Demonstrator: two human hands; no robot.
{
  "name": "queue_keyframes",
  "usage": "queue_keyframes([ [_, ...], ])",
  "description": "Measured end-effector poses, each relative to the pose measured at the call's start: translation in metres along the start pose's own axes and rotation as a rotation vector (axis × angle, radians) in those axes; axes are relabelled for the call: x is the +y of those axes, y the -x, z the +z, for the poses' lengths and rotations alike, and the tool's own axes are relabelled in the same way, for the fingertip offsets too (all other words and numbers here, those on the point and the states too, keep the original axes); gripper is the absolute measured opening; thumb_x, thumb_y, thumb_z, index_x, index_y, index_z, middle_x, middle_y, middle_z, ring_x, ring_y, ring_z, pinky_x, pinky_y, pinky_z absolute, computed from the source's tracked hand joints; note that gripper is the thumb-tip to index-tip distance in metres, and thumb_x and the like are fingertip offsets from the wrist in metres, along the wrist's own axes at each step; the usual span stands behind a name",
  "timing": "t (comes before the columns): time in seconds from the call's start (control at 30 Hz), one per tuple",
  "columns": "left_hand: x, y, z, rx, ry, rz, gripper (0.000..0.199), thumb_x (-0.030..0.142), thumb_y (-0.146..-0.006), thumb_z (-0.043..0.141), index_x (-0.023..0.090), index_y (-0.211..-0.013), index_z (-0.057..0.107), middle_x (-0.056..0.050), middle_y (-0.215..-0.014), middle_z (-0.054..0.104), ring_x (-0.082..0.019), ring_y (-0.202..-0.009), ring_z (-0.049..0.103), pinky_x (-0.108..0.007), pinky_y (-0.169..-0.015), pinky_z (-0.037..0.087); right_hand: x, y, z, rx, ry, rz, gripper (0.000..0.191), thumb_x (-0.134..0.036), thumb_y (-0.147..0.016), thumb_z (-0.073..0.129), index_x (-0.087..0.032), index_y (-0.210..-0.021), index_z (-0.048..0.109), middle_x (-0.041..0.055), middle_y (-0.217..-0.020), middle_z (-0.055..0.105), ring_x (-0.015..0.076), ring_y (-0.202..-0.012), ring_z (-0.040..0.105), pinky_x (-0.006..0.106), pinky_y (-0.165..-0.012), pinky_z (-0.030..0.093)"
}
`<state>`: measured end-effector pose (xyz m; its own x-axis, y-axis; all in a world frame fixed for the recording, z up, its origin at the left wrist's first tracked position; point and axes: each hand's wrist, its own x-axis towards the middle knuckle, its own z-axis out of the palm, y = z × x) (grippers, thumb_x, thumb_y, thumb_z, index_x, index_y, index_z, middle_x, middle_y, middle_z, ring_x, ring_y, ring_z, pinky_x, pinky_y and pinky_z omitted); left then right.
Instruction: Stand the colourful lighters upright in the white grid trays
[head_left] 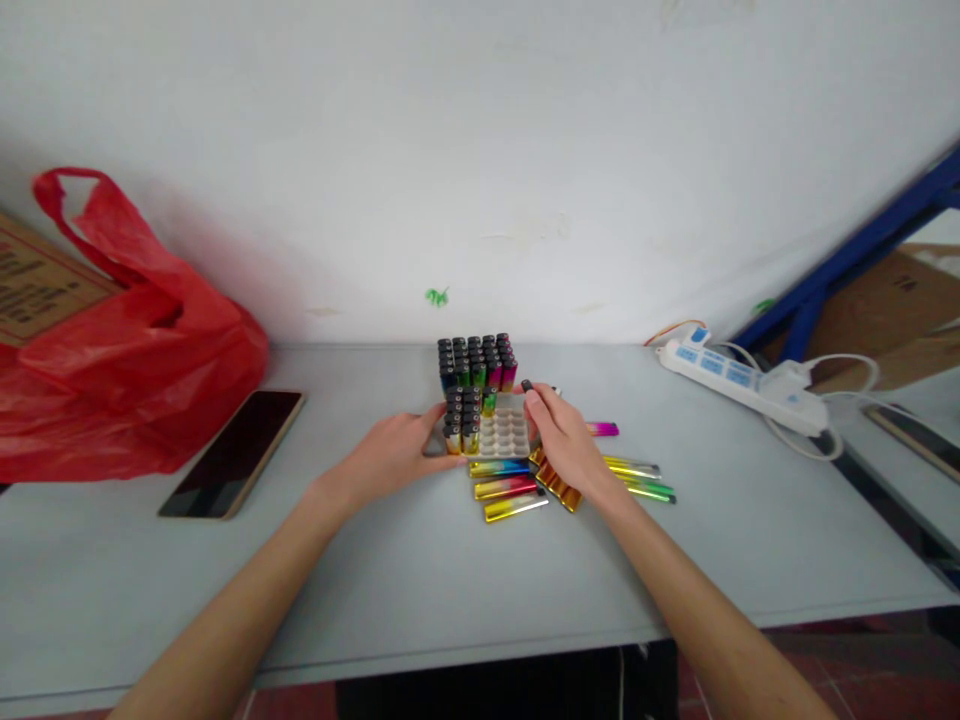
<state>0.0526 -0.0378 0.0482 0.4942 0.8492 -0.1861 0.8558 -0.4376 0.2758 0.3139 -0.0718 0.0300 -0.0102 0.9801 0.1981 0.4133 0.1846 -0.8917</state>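
My left hand point(396, 450) grips the left side of a white tray point(505, 434) with rows of round-cornered slots. Upright lighters point(462, 420) with black tops fill the tray's left columns, and a green one point(490, 402) stands at the back of the following column. Over the tray's right edge, my right hand point(562, 437) is closed around a lighter point(526, 386); only its dark top shows clearly. Below and beside that hand lie loose lighters in yellow-red point(506, 488), yellow-silver point(516, 508) and green point(651, 490), plus several gold ones point(556, 480) side by side.
Behind the tray stands a full block of upright lighters point(478, 362). On the left are a dark phone point(234, 453) and a red plastic bag point(150, 350) by a cardboard box point(45, 285). A white power strip point(739, 383) with cables lies at right, near a blue metal frame point(847, 265).
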Motion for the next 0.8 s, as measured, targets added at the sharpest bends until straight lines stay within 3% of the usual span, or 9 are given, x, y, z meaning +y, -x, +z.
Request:
queue_keyframes([
  [0.1, 0.0, 0.0, 0.001, 0.005, 0.004, 0.004, 0.074, 0.072, -0.094, 0.062, 0.021, -0.147, 0.055, -0.009, -0.093, 0.08, -0.03, -0.082, 0.076, -0.032, -0.07, 0.049, -0.001, -0.001, -0.003, -0.033, 0.003, -0.001, 0.039, -0.058, -0.105, 0.053, -0.022, -0.109, 0.069, 0.0053, -0.097, 0.076, 0.0233, -0.088, 0.072, 0.035, -0.082, 0.054],
  [0.2, 0.001, 0.0, 0.001, 0.018, 0.009, -0.004, 0.075, 0.07, -0.094, 0.064, 0.021, -0.149, 0.054, -0.009, -0.095, 0.08, -0.031, -0.086, 0.077, -0.033, -0.074, 0.051, -0.003, -0.001, -0.004, -0.02, -0.004, -0.015, 0.036, -0.057, -0.102, 0.062, -0.022, -0.102, 0.071, 0.0054, -0.095, 0.078, 0.0252, -0.093, 0.075, 0.036, -0.087, 0.055],
  [0.3, 0.001, 0.0, 0.002, 0.02, -0.008, 0.001, 0.079, 0.071, -0.093, 0.065, 0.02, -0.153, 0.052, -0.01, -0.095, 0.081, -0.032, -0.089, 0.077, -0.034, -0.077, 0.051, -0.006, 0.002, -0.005, 0.027, 0.037, -0.038, 0.036, -0.056, -0.102, 0.064, -0.022, -0.106, 0.075, 0.0073, -0.098, 0.082, 0.0274, -0.097, 0.077, 0.039, -0.092, 0.057],
  [0.5, 0.002, 0.002, 0.001, 0.029, -0.009, 0.018, 0.079, 0.071, -0.094, 0.065, 0.021, -0.154, 0.051, -0.011, -0.103, 0.082, -0.034, -0.095, 0.078, -0.035, -0.08, 0.054, -0.004, 0.003, 0.002, 0.134, 0.071, -0.115, 0.033, -0.05, -0.1, 0.071, -0.023, -0.117, 0.08, 0.0112, -0.127, 0.08, 0.0292, -0.112, 0.076, 0.043, -0.1, 0.061],
  [0.63, 0.001, 0.002, 0.003, 0.027, -0.015, 0.003, 0.082, 0.071, -0.094, 0.066, 0.021, -0.156, 0.049, -0.013, -0.108, 0.082, -0.035, -0.1, 0.078, -0.037, -0.085, 0.055, 0.004, 0.001, 0.011, 0.086, 0.194, -0.206, 0.026, -0.041, -0.105, 0.065, -0.021, -0.116, 0.077, 0.0119, -0.118, 0.081, 0.0277, -0.106, 0.077, 0.041, -0.095, 0.061],
  [0.8, 0.001, 0.002, 0.003, 0.02, -0.012, 0.008, 0.079, 0.069, -0.095, 0.066, 0.019, -0.155, 0.051, -0.015, -0.108, 0.082, -0.036, -0.099, 0.078, -0.038, -0.084, 0.055, 0.001, -0.002, 0.022, -0.009, 0.52, -0.324, 0.023, -0.033, -0.111, 0.053, -0.02, -0.119, 0.071, 0.0131, -0.108, 0.076, 0.0295, -0.097, 0.072, 0.042, -0.089, 0.057],
])
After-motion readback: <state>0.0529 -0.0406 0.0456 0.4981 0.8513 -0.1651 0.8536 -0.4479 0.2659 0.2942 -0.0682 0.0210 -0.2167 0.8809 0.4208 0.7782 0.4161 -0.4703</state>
